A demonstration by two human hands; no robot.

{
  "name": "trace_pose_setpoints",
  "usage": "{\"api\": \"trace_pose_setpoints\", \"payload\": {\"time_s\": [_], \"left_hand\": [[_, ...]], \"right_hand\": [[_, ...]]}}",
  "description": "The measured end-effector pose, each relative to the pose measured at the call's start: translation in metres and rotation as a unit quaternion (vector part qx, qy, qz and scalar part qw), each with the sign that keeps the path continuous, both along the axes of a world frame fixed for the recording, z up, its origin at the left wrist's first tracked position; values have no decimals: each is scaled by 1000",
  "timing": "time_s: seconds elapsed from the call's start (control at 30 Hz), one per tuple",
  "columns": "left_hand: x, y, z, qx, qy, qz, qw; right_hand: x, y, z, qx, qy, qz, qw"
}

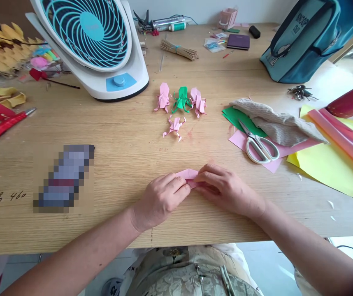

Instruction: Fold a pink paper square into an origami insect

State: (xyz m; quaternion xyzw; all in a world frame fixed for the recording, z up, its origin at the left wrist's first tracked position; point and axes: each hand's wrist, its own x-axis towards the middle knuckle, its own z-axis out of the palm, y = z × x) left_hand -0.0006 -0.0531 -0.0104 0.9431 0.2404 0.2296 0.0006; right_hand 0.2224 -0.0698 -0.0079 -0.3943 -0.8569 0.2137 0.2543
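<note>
A small piece of folded pink paper (189, 174) lies on the wooden table (117, 164) near its front edge, between my two hands. My left hand (163, 197) grips its left side, fingers bent over it. At the right end, my right hand (224, 187) pinches the paper between thumb and fingers. Part of the paper is hidden under the fingers. Beyond the hands sit folded paper figures: a green one (182, 99) between two pink ones (163, 97) (197, 101), and a pink one (175, 125) in front of them.
White scissors (261, 148) rest on pink and green sheets beside a grey cloth (279, 121). Yellow paper (333, 164) is at the right. A fan (124, 61) and a blue bag (303, 45) stand farther back. Left are a blurred phone-like object (65, 176) and red-handled pliers (6, 125).
</note>
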Motion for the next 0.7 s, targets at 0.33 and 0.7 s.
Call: {"api": "trace_pose_setpoints", "payload": {"time_s": [0.33,0.7], "left_hand": [[-2,-1,-1,-13,8,9,1000],[1,-2,3,-55,4,11,998]], "right_hand": [[7,2,6,6,-22,23,999],[-1,-2,6,78,-74,22,994]]}}
